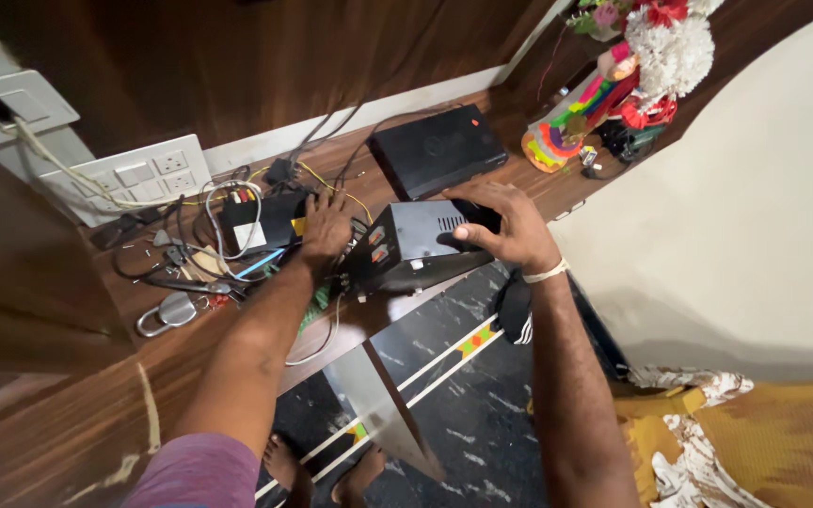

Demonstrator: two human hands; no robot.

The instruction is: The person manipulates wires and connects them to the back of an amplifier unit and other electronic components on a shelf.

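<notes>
The black box [416,246] is gripped by the right hand [505,229], fingers curled over its top. The left hand [325,230] is laid flat beside it, fingers spread.

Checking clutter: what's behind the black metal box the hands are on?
Behind the black metal box, held by the right hand, a flat black set-top box lies by the wall, cables running from it. The left hand covers whatever lies beside the metal box.
</notes>
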